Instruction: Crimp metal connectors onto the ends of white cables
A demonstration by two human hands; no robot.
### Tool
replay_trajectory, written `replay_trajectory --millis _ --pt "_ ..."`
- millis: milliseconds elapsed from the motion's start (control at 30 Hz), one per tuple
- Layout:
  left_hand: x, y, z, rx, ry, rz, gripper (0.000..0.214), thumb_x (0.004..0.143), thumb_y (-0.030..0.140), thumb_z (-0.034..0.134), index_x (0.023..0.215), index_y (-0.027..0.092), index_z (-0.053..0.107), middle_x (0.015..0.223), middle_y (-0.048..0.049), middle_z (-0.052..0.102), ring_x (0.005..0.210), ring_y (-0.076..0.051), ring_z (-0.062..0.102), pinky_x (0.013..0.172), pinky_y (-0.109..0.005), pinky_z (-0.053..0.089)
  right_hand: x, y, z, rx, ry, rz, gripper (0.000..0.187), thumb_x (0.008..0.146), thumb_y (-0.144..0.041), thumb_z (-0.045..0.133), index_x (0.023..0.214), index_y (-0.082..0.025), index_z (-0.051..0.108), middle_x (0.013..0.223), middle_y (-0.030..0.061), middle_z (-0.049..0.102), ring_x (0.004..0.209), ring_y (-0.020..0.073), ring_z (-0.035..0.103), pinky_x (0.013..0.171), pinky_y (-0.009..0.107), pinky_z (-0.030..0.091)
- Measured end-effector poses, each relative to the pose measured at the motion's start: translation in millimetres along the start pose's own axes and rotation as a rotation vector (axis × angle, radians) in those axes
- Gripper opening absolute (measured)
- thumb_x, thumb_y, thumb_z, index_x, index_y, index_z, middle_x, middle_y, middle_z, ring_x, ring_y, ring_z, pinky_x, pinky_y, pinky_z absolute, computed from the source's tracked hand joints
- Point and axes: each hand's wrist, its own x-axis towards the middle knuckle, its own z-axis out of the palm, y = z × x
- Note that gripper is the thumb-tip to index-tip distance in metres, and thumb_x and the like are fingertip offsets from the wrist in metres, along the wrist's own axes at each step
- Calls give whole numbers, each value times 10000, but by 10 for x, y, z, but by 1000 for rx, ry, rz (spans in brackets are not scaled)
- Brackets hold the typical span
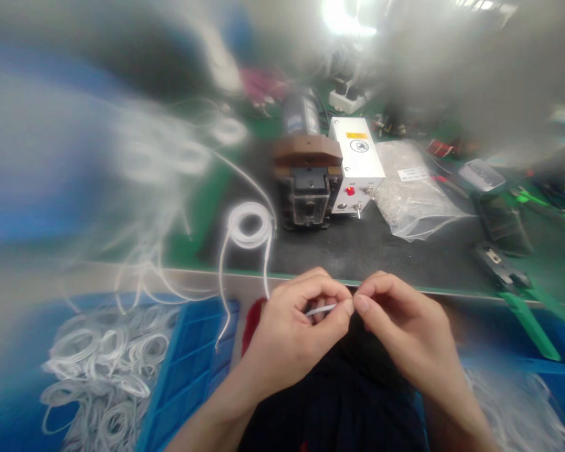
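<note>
Between thumb and forefinger, my left hand (306, 326) pinches a white cable (321, 309) close to its end. My right hand (405, 333) meets it there, thumb and forefinger pressed together at the cable's tip; whatever lies between those fingertips is hidden. A coiled white cable (249, 225) rests on the black mat to the left, and one of its ends hangs over the table edge while another runs down behind my left hand. Beyond my hands stands a small bench machine (309, 188) with a clear front guard and a white control box (356, 163).
A clear bag of small parts (407, 188) lies right of the machine. Green-handled crimping pliers (503, 267) overhang the table edge at right. Blue crates (183, 370) with several coiled cables (113, 370) stand at lower left, and more coils (518, 408) at lower right. A power strip (347, 100) sits behind.
</note>
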Motion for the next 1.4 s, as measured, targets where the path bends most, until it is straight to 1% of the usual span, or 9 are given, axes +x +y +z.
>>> replay_trajectory --millis 200,333,400,600,667,767,833,1067,1400 --pt "-55 -33 53 38 99 115 125 1000 135 686 894 201 691 813 34 602 691 -94 545 640 -232 416 -46 109 65 346 -81 185 213 1083 -377 693 926 -234 679 640 -75 523 551 100 450 537 232 354" --pt "-40 -40 6 14 19 100 123 1033 165 670 920 208 690 832 29 602 720 -99 558 650 -229 420 -43 7 62 36 40 0 165 1059 -268 715 899 -231 698 760 -44 598 639 105 510 603 241 388" --pt "-25 -31 -23 13 -27 94 120 1034 165 674 924 208 697 838 29 600 718 -95 556 646 -227 411 -39 -19 36 -9 38 -38 167 1051 -247 722 886 -227 706 770 -38 601 660 108 521 624 243 396" --pt "-18 -71 -34 -189 -104 23 114 1033 176 686 925 208 701 813 38 557 697 -94 502 638 -232 394 -59 102 -21 481 -201 274 231 1073 -400 716 940 -214 688 603 -83 476 518 83 390 510 231 286" --pt "-9 -99 -24 -214 -114 -4 116 1039 188 686 925 205 700 815 41 550 669 -84 470 609 -231 368 -51 100 -11 415 -160 256 229 1060 -387 735 921 -209 700 615 -76 490 533 84 396 516 229 294" --pt "16 -134 -11 -142 -85 -10 127 1047 196 677 923 196 702 835 34 571 683 -86 490 614 -237 369 -26 46 21 150 11 127 183 1040 -316 755 892 -214 723 692 -52 556 597 93 453 555 225 350" --pt "28 -145 -5 -113 -79 -10 122 1051 207 678 934 195 709 851 26 590 715 -95 520 638 -240 388 -15 19 35 85 47 84 184 1041 -309 743 881 -220 723 708 -49 567 612 97 465 566 221 371" --pt "6 -129 -8 -211 -122 -96 121 1076 276 676 989 210 728 910 20 621 788 -99 548 709 -219 427 -24 96 4 271 -30 227 250 1035 -408 766 884 -216 711 654 -63 538 565 85 469 530 199 380" --pt "13 -132 -40 -332 -129 -163 114 1051 285 706 1011 197 765 919 3 652 766 -107 564 703 -220 450 -29 155 19 341 -39 269 252 1025 -422 789 922 -202 718 626 -67 531 546 87 444 534 215 365"
